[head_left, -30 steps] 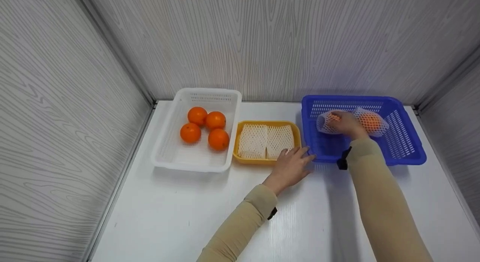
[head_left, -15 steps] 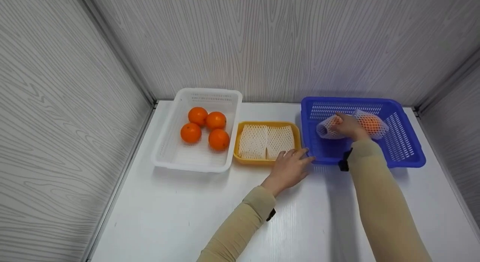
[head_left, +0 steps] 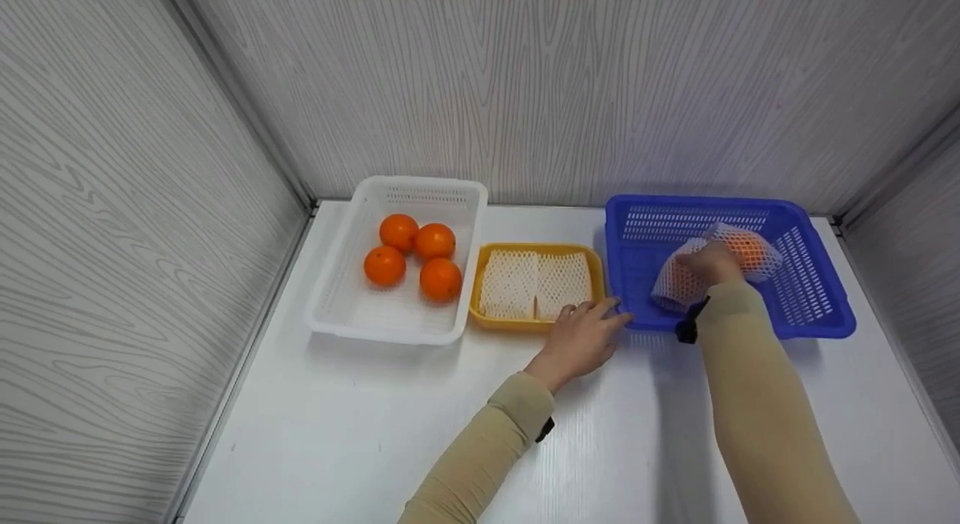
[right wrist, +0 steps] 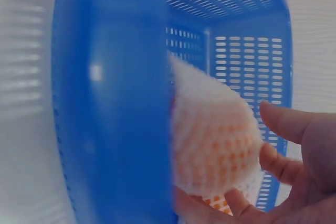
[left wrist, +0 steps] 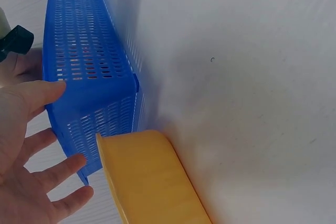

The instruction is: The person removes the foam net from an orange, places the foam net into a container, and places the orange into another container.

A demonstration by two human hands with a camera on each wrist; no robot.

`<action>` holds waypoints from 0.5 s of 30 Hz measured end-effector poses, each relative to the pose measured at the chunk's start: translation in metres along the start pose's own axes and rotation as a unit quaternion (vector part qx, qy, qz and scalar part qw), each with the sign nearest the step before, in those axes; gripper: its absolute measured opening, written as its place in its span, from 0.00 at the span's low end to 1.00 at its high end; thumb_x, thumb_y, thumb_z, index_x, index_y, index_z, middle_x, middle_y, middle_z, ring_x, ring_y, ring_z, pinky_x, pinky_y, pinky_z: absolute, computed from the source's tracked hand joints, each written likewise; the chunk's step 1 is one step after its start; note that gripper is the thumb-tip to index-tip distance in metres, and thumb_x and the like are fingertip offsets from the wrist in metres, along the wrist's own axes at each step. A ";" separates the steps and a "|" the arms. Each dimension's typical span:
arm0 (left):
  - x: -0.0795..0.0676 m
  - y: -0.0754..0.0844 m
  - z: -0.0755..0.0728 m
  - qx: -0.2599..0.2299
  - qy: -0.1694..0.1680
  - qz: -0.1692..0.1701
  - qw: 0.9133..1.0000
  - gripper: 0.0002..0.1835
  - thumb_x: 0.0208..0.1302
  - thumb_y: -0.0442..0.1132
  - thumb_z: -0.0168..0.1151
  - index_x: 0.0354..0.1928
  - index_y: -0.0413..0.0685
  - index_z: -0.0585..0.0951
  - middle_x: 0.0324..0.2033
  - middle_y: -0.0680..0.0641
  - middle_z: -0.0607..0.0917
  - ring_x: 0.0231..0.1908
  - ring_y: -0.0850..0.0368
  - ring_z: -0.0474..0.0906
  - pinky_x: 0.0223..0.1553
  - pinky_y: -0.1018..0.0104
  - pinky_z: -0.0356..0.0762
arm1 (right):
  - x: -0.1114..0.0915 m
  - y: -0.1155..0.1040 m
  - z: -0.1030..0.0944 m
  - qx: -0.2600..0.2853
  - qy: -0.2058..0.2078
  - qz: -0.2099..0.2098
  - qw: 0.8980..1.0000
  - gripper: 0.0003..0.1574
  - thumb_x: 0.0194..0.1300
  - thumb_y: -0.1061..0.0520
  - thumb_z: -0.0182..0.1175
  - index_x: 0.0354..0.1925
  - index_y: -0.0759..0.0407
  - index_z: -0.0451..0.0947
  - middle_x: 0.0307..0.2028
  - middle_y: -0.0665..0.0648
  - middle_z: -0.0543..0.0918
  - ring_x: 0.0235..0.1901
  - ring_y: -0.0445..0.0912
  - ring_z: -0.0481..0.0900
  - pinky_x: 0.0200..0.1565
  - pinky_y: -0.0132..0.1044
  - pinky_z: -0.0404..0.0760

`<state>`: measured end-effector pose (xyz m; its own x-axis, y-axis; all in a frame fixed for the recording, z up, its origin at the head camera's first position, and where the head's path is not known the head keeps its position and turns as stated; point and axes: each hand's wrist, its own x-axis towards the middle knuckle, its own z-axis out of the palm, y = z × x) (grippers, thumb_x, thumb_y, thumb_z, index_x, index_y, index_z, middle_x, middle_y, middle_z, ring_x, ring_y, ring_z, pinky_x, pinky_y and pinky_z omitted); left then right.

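Inside the blue basket (head_left: 817,332) at the right, my right hand (head_left: 712,264) holds an orange in a white foam net (head_left: 677,284) from above. In the right wrist view the fingers curl about the netted orange (right wrist: 215,140), with the thumb close to its side. Another netted orange (head_left: 752,251) lies just beyond, partly behind the hand. My left hand (head_left: 579,338) rests at the basket's near left corner. Its fingers are spread, and the left wrist view has the thumb on the blue rim (left wrist: 52,72).
Between the baskets sits a yellow tray (head_left: 517,323) with flat white foam nets (head_left: 510,284). A white basket (head_left: 382,335) at the left holds several bare oranges (head_left: 440,280). Grey wood-grain panels (head_left: 540,96) stand behind and at both sides of the white table (head_left: 337,434).
My right hand has turned the netted orange, so its net now slants toward the basket's near side, and has shifted it slightly right and nearer. The left hand stays at the corner.
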<state>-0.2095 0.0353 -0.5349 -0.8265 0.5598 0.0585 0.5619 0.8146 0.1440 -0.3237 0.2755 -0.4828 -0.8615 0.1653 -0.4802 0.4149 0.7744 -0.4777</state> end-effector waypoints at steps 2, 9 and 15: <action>0.000 0.000 0.000 -0.002 0.001 0.000 1.000 0.29 0.67 0.52 0.63 0.69 0.69 0.70 0.70 0.54 0.65 0.64 0.51 0.68 0.59 0.50 0.68 | -0.001 0.002 0.002 0.060 0.004 0.041 0.997 0.52 0.70 0.46 0.56 0.70 0.81 0.44 0.64 0.84 0.53 0.64 0.71 0.55 0.63 0.61 0.64; 0.000 0.000 -0.001 0.007 0.003 0.005 1.000 0.29 0.67 0.50 0.63 0.69 0.68 0.70 0.69 0.54 0.66 0.62 0.52 0.70 0.57 0.52 0.70 | -0.001 0.015 0.005 0.284 -0.032 0.114 0.951 0.73 0.67 0.48 0.59 0.67 0.58 0.02 0.70 0.74 0.19 0.72 0.67 0.31 0.68 0.57 0.51; 0.000 -0.002 -0.001 -0.002 -0.011 0.005 1.000 0.30 0.66 0.50 0.63 0.70 0.69 0.69 0.71 0.55 0.64 0.64 0.52 0.68 0.59 0.51 0.68 | 0.002 0.023 0.006 0.400 -0.056 0.170 0.899 0.67 0.63 0.50 0.66 0.77 0.54 0.26 0.76 0.61 0.40 0.73 0.55 0.45 0.69 0.51 0.52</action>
<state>-0.2107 0.0340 -0.5338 -0.8200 0.5711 0.0384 0.5699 0.8083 0.1482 -0.3144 0.2905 -0.4993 -0.6289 0.2127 -0.7478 0.7649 -0.0032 -0.6442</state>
